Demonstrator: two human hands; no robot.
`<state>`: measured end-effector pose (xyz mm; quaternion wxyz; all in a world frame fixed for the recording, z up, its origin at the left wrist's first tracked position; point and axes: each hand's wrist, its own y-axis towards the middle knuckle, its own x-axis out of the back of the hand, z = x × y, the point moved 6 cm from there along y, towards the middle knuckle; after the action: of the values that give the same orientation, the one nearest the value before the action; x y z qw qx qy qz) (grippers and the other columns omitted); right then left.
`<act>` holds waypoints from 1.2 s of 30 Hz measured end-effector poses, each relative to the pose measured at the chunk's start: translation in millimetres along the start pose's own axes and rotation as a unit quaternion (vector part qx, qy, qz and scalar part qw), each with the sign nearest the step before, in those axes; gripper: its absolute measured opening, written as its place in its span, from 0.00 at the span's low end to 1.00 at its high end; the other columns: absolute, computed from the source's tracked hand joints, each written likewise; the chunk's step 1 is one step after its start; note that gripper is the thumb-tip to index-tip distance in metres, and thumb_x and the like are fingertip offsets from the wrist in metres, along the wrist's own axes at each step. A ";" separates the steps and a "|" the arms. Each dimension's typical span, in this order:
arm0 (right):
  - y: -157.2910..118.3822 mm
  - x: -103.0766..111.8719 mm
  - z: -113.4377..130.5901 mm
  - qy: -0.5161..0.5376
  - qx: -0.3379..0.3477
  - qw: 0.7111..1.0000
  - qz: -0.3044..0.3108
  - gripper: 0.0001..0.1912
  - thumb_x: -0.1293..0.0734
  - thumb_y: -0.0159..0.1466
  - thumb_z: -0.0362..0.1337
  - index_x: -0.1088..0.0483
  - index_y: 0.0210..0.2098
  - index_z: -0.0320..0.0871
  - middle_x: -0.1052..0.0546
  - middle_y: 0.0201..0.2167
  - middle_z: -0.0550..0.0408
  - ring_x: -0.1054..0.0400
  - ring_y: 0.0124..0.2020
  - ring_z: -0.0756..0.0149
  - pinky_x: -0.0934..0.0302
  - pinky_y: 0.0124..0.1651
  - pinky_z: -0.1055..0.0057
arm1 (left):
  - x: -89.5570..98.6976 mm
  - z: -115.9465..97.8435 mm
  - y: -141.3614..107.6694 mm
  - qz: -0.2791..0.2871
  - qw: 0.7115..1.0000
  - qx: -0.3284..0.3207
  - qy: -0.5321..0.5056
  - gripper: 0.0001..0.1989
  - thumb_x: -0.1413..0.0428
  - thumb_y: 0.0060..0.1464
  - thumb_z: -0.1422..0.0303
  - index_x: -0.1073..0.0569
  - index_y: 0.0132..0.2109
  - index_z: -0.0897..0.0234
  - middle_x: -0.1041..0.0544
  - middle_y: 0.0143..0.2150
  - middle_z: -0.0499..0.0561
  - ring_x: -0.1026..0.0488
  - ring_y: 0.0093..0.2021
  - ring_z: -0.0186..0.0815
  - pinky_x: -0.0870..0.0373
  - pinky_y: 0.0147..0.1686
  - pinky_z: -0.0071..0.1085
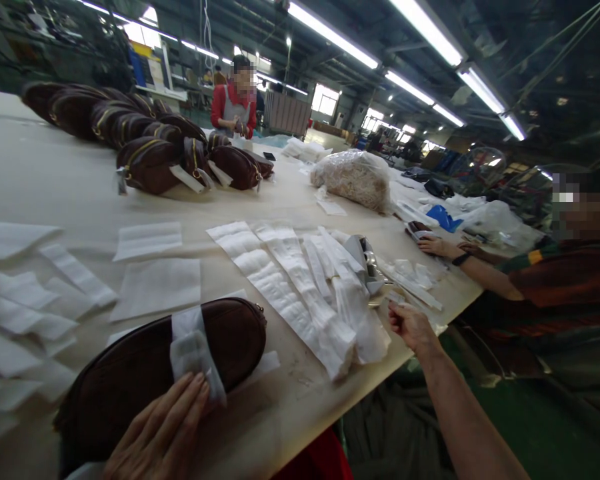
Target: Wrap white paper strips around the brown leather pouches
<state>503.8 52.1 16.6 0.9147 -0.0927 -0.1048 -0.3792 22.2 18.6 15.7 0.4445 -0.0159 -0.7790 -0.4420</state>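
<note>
A dark brown leather bag [235, 333] lies on the near left of the table. A white foam strip [193, 350] is wrapped across its middle. Flat on this strip and the bag rests my left hand [163, 427], fingers stretched out. My right hand [413, 327] is raised over the table's near edge, fingers pinched together; what they hold, perhaps a clear bit of tape, is too small to name. Just beyond it stands a tape dispenser [373, 267], partly covered by white foam strips [290, 280] fanned out on the tabletop.
More foam sheets [160, 287] are scattered at left. Several brown bags [150, 163] are piled farther back. A clear plastic sack [353, 177] sits beyond the strips. A co-worker at right handles a small brown bag [417, 229]; another person [235, 103] stands across the table.
</note>
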 end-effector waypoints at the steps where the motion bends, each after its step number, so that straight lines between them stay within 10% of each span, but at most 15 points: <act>1: 0.2 2.7 0.9 -0.029 -0.006 1.000 -0.003 0.17 0.28 0.40 0.46 0.38 0.15 0.42 0.34 0.11 0.59 0.44 0.12 0.73 0.53 0.14 0.76 | 1.1 -0.1 1.0 -0.003 1.000 0.008 0.001 0.26 0.56 0.61 0.76 0.43 0.65 0.55 0.25 0.54 0.53 0.31 0.56 0.39 0.42 0.58 0.33; 6: -20.4 2.9 20.1 -0.177 0.036 0.983 0.026 0.11 0.30 0.43 0.40 0.36 0.12 0.44 0.35 0.09 0.59 0.43 0.12 0.71 0.53 0.16 0.75 | 4.7 -6.7 4.1 -0.011 0.999 -0.006 0.030 0.23 0.56 0.59 0.81 0.35 0.60 0.65 0.25 0.53 0.56 0.32 0.58 0.39 0.42 0.58 0.34; 9: -60.7 -40.1 57.5 -0.280 0.202 0.926 0.154 0.09 0.32 0.50 0.44 0.29 0.20 0.46 0.29 0.15 0.59 0.35 0.17 0.66 0.45 0.20 0.73 | 3.9 -9.5 5.3 0.013 0.997 -0.047 0.065 0.19 0.56 0.59 0.81 0.30 0.54 0.71 0.26 0.53 0.59 0.33 0.58 0.41 0.39 0.57 0.35; 15: -210.4 -174.1 138.5 -0.335 0.448 0.624 0.545 0.13 0.41 0.67 0.37 0.32 0.27 0.44 0.29 0.22 0.59 0.34 0.23 0.72 0.44 0.27 0.76 | 4.8 -9.5 7.7 0.031 0.994 -0.052 0.088 0.16 0.55 0.60 0.80 0.29 0.52 0.75 0.26 0.52 0.60 0.33 0.57 0.43 0.37 0.55 0.37; 19: -255.0 -249.4 150.3 -0.401 0.534 0.451 0.592 0.07 0.38 0.62 0.27 0.33 0.29 0.42 0.28 0.25 0.57 0.35 0.26 0.70 0.49 0.29 0.74 | 5.9 -11.5 7.6 0.027 0.994 -0.058 0.089 0.16 0.56 0.60 0.80 0.29 0.51 0.75 0.26 0.52 0.59 0.33 0.57 0.42 0.37 0.55 0.36; 23: -257.1 -301.3 132.9 -0.472 0.569 0.346 0.578 0.04 0.37 0.61 0.28 0.31 0.32 0.40 0.26 0.27 0.53 0.32 0.28 0.66 0.51 0.28 0.72 | 4.3 -10.7 4.3 0.036 0.992 -0.062 0.106 0.18 0.56 0.59 0.81 0.30 0.53 0.73 0.28 0.55 0.60 0.34 0.58 0.41 0.37 0.56 0.36; 27: -256.1 -323.6 123.3 -0.506 0.574 0.296 0.572 0.06 0.38 0.62 0.28 0.29 0.34 0.39 0.24 0.28 0.50 0.29 0.29 0.64 0.51 0.27 0.72 | 2.9 -9.9 2.5 0.043 0.991 -0.059 0.111 0.18 0.56 0.58 0.80 0.30 0.53 0.72 0.30 0.56 0.61 0.34 0.58 0.43 0.38 0.56 0.38; 36: -259.1 -344.5 133.9 -0.567 0.520 0.312 0.558 0.06 0.34 0.58 0.29 0.24 0.29 0.39 0.22 0.25 0.48 0.28 0.28 0.63 0.49 0.26 0.73 | 7.7 -8.9 8.3 0.037 0.994 -0.044 0.093 0.19 0.60 0.59 0.81 0.29 0.51 0.72 0.26 0.52 0.58 0.31 0.55 0.42 0.39 0.56 0.38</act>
<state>64.9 137.6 78.4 0.4856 0.1734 -0.6966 0.4988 27.0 14.6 28.7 0.5296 -0.0235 -0.7131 -0.4588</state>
